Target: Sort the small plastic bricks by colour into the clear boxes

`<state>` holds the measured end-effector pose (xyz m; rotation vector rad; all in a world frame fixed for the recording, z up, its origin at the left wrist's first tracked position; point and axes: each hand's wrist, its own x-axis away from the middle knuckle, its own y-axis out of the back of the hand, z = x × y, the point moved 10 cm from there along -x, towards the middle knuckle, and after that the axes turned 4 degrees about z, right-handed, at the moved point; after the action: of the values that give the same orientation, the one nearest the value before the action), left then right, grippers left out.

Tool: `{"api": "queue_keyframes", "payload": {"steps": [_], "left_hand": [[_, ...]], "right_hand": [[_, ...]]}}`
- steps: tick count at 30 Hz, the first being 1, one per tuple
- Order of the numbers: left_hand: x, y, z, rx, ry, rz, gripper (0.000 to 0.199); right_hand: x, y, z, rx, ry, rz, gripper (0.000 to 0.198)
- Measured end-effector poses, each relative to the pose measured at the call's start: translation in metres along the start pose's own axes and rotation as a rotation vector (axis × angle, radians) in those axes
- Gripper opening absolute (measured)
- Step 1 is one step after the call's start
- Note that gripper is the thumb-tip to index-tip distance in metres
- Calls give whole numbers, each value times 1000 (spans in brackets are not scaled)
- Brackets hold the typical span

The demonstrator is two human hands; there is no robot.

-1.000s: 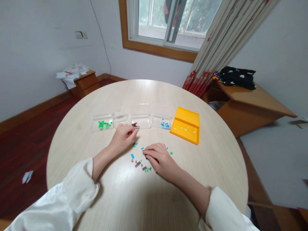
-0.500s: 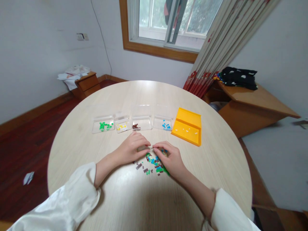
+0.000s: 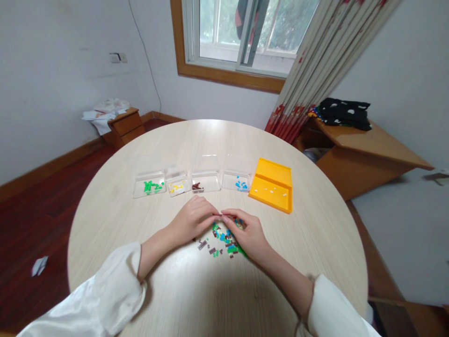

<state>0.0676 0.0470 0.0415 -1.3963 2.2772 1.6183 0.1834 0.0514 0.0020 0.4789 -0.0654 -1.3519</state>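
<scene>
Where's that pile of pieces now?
In the head view, the pile of pieces lies centrally on the table, partly hidden by the right hand, in front of the clear boxes.

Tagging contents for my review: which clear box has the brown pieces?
The third clear box from the left, with brown pieces at its left end; the others hold green pieces, yellow pieces and blue pieces.

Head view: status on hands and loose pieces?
Left hand, right hand: nearly touching, apparently pinching a small dark piece. Loose pieces: mixed colours, on table. Right hand hides some.
</scene>
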Motion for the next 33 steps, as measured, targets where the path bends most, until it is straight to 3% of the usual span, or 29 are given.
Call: {"api": "queue_keyframes", "payload": {"steps": [6,11,19,26,33], "left_hand": [[11,35,46,7,294,-306,10],[21,48,76,66,492,-417,10],[25,52,95,7,545,-489,17],[23,51,97,-59,538,-485,26],[17,49,84,-65,505,-467,80]], "right_hand": [[2,-2,2,7,16,5,21],[5,-7,10,62,91,47,20],[6,-10,19,127,150,83,19],[6,-12,21,146,165,98,18],[6,-14,21,156,166,108,18]]}}
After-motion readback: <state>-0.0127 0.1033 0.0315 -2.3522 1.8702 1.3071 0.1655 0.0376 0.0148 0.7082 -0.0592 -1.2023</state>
